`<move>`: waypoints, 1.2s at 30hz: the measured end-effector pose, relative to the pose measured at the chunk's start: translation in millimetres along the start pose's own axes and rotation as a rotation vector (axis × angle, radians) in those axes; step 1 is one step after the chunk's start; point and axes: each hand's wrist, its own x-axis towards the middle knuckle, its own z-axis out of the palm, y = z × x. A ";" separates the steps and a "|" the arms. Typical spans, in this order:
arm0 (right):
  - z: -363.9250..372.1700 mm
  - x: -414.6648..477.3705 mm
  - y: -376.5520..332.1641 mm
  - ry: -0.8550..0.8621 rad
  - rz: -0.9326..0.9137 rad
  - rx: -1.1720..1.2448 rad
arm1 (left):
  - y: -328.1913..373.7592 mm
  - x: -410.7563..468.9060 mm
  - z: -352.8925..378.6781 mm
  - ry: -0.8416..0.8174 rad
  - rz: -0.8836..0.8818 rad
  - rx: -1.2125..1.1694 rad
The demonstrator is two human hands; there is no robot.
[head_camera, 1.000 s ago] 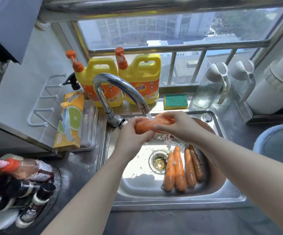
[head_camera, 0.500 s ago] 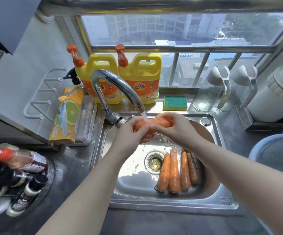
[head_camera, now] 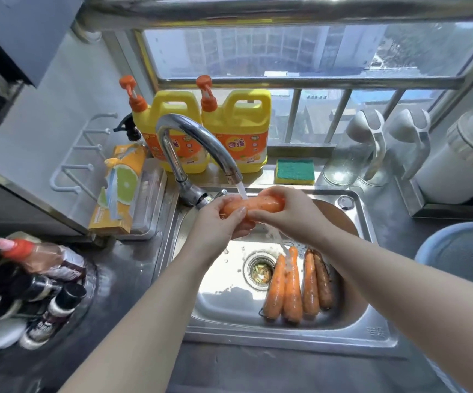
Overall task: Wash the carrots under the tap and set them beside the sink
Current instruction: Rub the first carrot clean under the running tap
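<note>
Both hands, the left hand [head_camera: 218, 222] and the right hand [head_camera: 289, 217], grasp the wet carrot [head_camera: 255, 206] under the tap [head_camera: 201, 143], so it may slip into the sink [head_camera: 365, 333].

Two yellow detergent jugs [head_camera: 209, 131] flank a sponge [head_camera: 294, 171]

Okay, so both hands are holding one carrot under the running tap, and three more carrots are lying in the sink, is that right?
Nearly. The head view shows four carrots lying in the sink, not three. The rest is right: the left hand and the right hand hold a fifth carrot under the running tap.
</note>
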 end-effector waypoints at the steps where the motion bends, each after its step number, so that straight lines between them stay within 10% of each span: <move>1: -2.1 0.2 0.8 -0.067 0.008 0.039 | 0.2 0.9 -0.8 0.010 0.000 0.011; 12: 3.3 -0.8 -4.4 0.005 -0.131 -0.081 | -2.6 15.5 6.7 0.209 -0.097 -0.052; 36: -5.8 19.5 -8.3 -0.190 0.110 0.190 | -13.8 8.7 -13.9 0.000 -0.038 -0.121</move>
